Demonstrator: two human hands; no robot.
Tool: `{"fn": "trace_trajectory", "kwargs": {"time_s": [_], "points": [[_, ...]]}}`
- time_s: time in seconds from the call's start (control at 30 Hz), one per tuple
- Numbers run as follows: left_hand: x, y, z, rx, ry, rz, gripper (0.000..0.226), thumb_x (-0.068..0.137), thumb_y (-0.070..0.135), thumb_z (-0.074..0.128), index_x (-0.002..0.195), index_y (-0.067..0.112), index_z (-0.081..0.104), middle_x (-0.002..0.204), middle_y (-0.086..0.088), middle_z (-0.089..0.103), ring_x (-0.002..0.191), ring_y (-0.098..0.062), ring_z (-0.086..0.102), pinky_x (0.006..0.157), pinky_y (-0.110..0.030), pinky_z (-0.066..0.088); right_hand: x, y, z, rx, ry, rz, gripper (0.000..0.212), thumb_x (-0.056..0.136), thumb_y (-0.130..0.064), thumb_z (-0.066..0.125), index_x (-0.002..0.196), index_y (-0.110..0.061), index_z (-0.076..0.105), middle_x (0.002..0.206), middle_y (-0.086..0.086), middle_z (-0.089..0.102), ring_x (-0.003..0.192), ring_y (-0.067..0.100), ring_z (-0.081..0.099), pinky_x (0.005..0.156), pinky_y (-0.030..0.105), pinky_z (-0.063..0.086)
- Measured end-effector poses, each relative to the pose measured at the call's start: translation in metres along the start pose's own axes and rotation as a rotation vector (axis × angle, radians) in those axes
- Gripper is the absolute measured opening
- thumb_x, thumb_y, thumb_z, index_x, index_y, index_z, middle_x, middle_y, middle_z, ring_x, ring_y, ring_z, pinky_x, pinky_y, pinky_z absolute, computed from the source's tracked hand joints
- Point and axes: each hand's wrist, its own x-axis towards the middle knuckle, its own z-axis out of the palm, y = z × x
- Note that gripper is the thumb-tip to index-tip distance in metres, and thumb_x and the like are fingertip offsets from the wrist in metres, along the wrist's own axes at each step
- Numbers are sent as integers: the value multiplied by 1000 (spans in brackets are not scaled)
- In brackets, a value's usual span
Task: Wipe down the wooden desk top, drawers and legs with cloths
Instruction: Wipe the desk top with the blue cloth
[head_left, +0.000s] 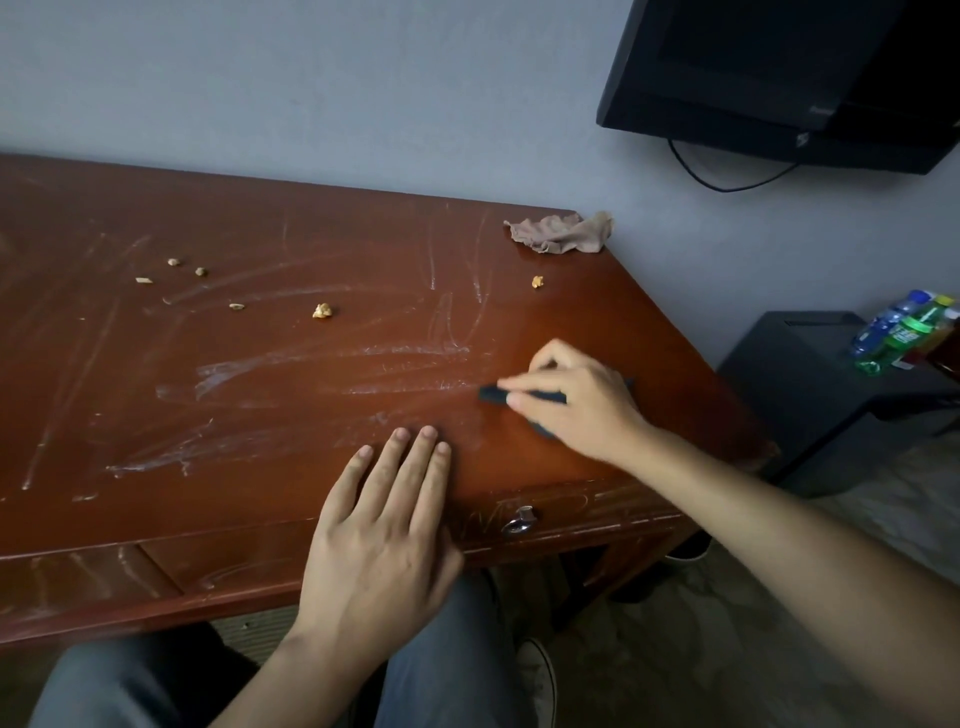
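The reddish wooden desk top (260, 374) is streaked with whitish dust smears. My right hand (576, 397) grips a dark cloth (493, 394) and presses it on the desk near the right side. My left hand (384, 519) lies flat with straight fingers on the front edge of the desk. A crumpled beige cloth (563, 235) sits at the far right corner. Below the front edge is a drawer with a metal ring pull (517, 522).
Several small yellowish crumbs (322, 310) lie scattered on the desk, one (537, 281) near the beige cloth. A black screen (779, 78) hangs on the wall at upper right. A dark side table (810, 374) with bottles (904, 327) stands to the right.
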Motion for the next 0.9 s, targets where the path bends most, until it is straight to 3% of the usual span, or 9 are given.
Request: {"fn": "trace_trajectory", "kwargs": {"time_s": [0.23, 0.33, 0.43, 0.57, 0.67, 0.7, 0.77, 0.83, 0.9], "points": [[2, 0, -2, 12, -33, -2, 77, 89, 42, 54, 155, 5, 42, 163, -14, 38, 153, -30, 33, 122, -53, 30, 100, 34, 11, -197, 63, 349, 27, 100, -46, 58, 121, -39, 72, 124, -5, 57, 112, 26, 63, 84, 32, 45], [1, 0, -4, 5, -36, 6, 79, 89, 43, 53, 156, 4, 39, 163, -15, 37, 153, -30, 32, 122, -52, 30, 87, 13, 14, -221, 6, 348, 33, 101, -42, 50, 128, -36, 67, 122, -4, 51, 105, 29, 62, 86, 36, 47], [0, -3, -7, -10, -31, 23, 79, 90, 42, 53, 156, 2, 38, 163, -17, 35, 154, -30, 31, 122, -51, 29, 45, -21, -6, -142, -304, 310, 62, 92, -40, 53, 152, -33, 38, 122, -6, 32, 110, 26, 51, 93, 43, 45], [-1, -9, -13, -36, -14, 54, 76, 89, 39, 52, 153, -1, 43, 161, -18, 39, 152, -31, 33, 124, -47, 25, 0, -46, -43, 24, -700, 253, 88, 93, -12, 61, 163, -28, 10, 131, -15, 20, 120, 14, 40, 99, 26, 36], [-1, -12, -18, -76, -6, 59, 72, 89, 36, 49, 151, -1, 46, 158, -18, 43, 150, -31, 36, 124, -42, 22, -1, -31, -68, -162, -649, 247, 69, 87, -35, 77, 148, -29, 47, 131, -6, 46, 113, 15, 54, 91, 29, 47], [-1, -13, -19, -91, -6, 60, 72, 88, 35, 49, 151, -1, 47, 158, -18, 44, 150, -31, 36, 124, -41, 22, 2, -24, -73, -219, -589, 265, 52, 80, -49, 80, 125, -28, 65, 117, -4, 59, 105, 18, 61, 85, 35, 52], [-4, -17, -22, -108, -11, 58, 71, 88, 34, 48, 151, 1, 47, 159, -16, 44, 150, -29, 36, 123, -40, 24, 8, -9, -74, -380, -448, 320, 55, 72, -74, 73, 87, -21, 67, 88, -4, 67, 84, 21, 66, 70, 36, 51], [-9, -25, -23, -104, -17, 45, 71, 89, 36, 48, 152, 1, 47, 159, -15, 44, 151, -29, 35, 122, -42, 26, 6, 1, -63, -551, -311, 319, 70, 75, -89, 53, 92, -22, 62, 98, -7, 62, 90, 18, 62, 73, 35, 49], [-17, -35, -26, -90, -21, 25, 71, 89, 36, 48, 151, 1, 47, 158, -16, 44, 151, -30, 35, 121, -44, 28, -1, 8, -43, -410, -206, 271, 78, 84, -81, 53, 133, -21, 50, 139, -3, 45, 126, 18, 49, 97, 37, 46]]}}
